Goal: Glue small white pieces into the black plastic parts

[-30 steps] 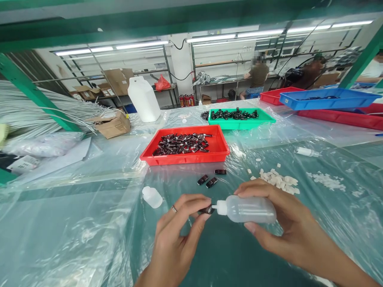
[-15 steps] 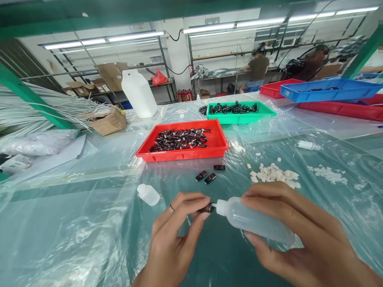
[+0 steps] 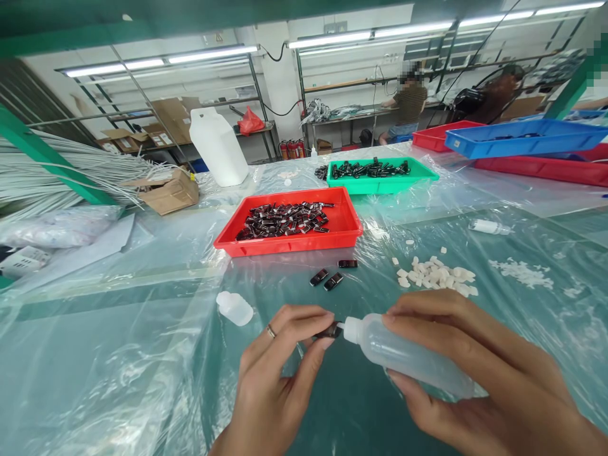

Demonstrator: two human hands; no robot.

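Note:
Between thumb and fingers, my left hand (image 3: 280, 373) pinches a small dark glossy plastic piece (image 3: 327, 331), partly covered by the fingertips. My right hand (image 3: 484, 367) is wrapped around a translucent squeeze bottle (image 3: 408, 354), tipped sideways with its white nozzle pointing left. The nozzle's tip meets the right end of the dark piece. Several similar dark pieces (image 3: 333, 281) lie on the table just beyond my hands. To the left of my left hand, a smaller translucent bottle (image 3: 235, 308) rests on its side.
A red tray (image 3: 289, 243) and a green tray (image 3: 384, 185) hold many dark pieces. Small white parts (image 3: 437, 275) are heaped at right, with white flakes (image 3: 521, 274) beyond. A white jug (image 3: 219, 149) stands at the back. Blue tray (image 3: 522, 142) sits far right. Plastic sheeting covers the table (image 3: 123, 354).
The view has shifted very slightly. Both hands keep the same grip, and the nozzle stays at the dark piece; the bottle's rear end sits marginally lower and farther right.

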